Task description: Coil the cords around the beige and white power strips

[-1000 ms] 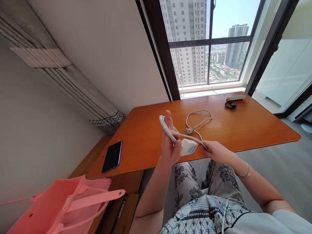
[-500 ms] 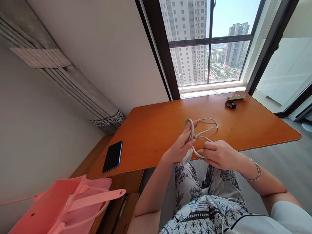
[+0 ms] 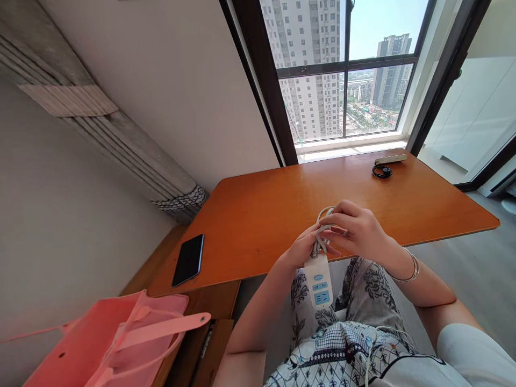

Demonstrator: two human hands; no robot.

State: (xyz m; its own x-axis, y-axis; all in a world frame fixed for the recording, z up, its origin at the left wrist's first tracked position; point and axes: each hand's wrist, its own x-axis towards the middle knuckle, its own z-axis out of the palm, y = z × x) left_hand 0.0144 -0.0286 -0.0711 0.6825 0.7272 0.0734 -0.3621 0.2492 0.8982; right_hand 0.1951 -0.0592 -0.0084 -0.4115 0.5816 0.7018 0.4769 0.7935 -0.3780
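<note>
- Black-framed window (image 3: 346, 69) behind the far side of the table, tower blocks outside.
- Orange-brown wooden table (image 3: 250, 226) in front of the person, its near edge just above the lap.
- Grey gathered curtain (image 3: 133, 148) slanting down on the left, a pale band across its upper part and a dark patterned one near the bottom.
- Grey trousers (image 3: 365, 290) with a dark leafy print, legs reaching under the table edge.
- Pink bag (image 3: 100, 338) at the lower left, a strap with a metal snap lying across its top.
- Right hand (image 3: 357, 231) above the near table edge, fingers partly bent, tips at the cord loops; it is not clear how firmly they pinch.
- Left hand (image 3: 303, 248) curled around the gathered cord, just above the power strip.
- Black-screened smartphone (image 3: 188, 260) flat on the table's left end.
- White power strip (image 3: 318, 282) with blue socket panels, hanging end-down from its cord over the lap, below the table edge.
- White cord (image 3: 318, 246) bunched in small loops between the hands.
- Slim pale power strip (image 3: 391, 159) at the table's far right.
- Coiled black cable with a black plug (image 3: 387, 171) just beside that strip.
- Thin silvery bangles (image 3: 416, 266) on the right wrist.
</note>
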